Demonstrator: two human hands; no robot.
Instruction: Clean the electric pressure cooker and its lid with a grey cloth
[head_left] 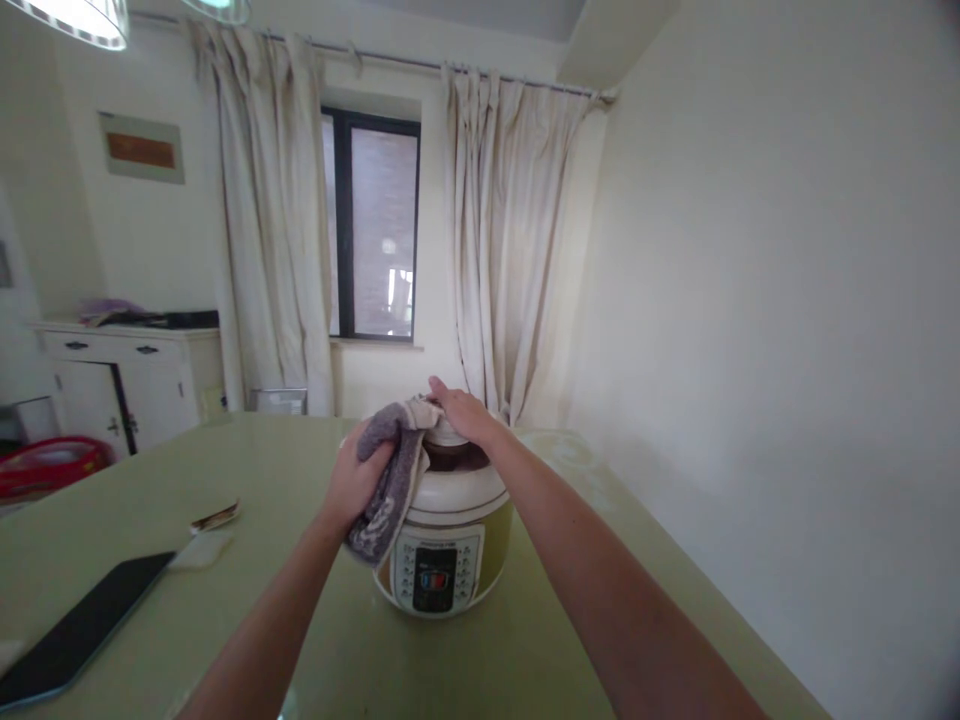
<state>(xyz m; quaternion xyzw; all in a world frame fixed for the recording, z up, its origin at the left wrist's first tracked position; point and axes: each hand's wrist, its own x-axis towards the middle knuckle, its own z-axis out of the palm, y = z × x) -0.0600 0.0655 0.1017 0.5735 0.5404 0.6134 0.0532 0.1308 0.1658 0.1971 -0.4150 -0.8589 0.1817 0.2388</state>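
A white and green electric pressure cooker [499, 535] stands upright on the table, its control panel facing me. My left hand [364, 475] grips a folded grey towel [386, 500] that hangs down the cooker's left front side. The towel's pale edge reaches up to the top of the lid. My right hand [461, 412] lies over the white lid handle [448, 434], fingers curled around its far side and partly hidden. Below the handle, a dark brown recess shows in the lid.
A dark flat phone-like slab [86, 620] lies on the green table [300, 640] at left, with a small paper packet [215, 518] beyond it. A wall [750, 350] runs along the table's right side. A red basin [56, 465] and white cabinet [161, 390] are further left.
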